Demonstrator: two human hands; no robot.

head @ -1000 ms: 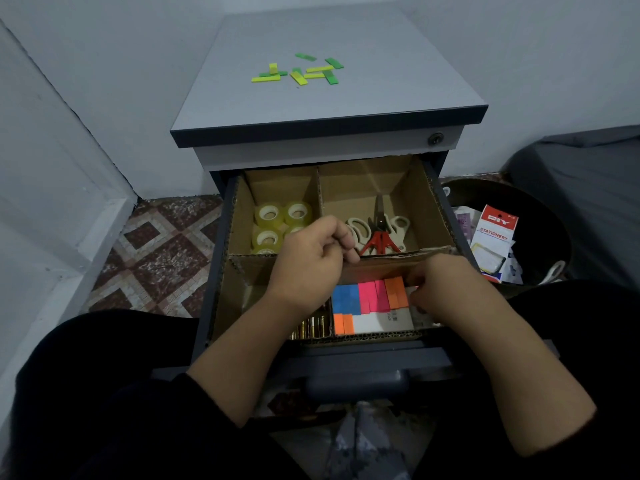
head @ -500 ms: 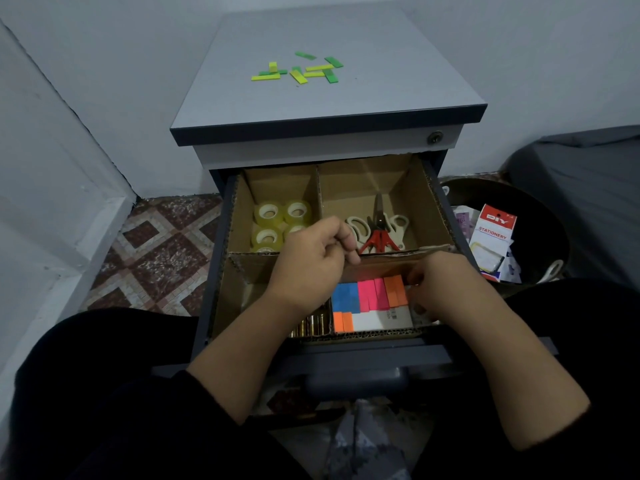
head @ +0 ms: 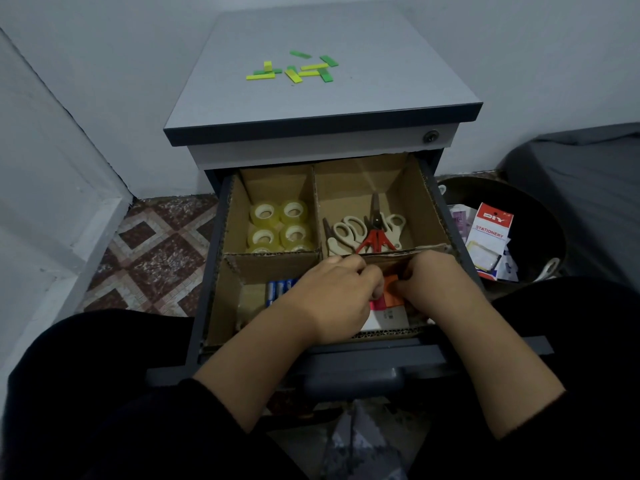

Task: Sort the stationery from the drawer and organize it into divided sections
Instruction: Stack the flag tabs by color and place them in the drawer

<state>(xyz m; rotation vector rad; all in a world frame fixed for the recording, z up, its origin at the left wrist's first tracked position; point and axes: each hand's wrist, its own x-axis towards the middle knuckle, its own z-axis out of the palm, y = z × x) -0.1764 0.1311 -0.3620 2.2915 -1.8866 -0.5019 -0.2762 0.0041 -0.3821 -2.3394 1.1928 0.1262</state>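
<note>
— Where are the sticky flags [head: 389, 299]?
— Front right section of the drawer [head: 446, 216], directly under both hands. Left hand [head: 332, 299] and right hand [head: 433, 282] pinch them, fingers curled, equally near.

One head-worn wide-angle view looks forward and steeply down into the open drawer [head: 332, 258] from close above, with the cabinet top [head: 322, 64] farther beyond it.

Both hands [head: 374, 289] perhaps on sticky tabs [head: 389, 297]
</note>
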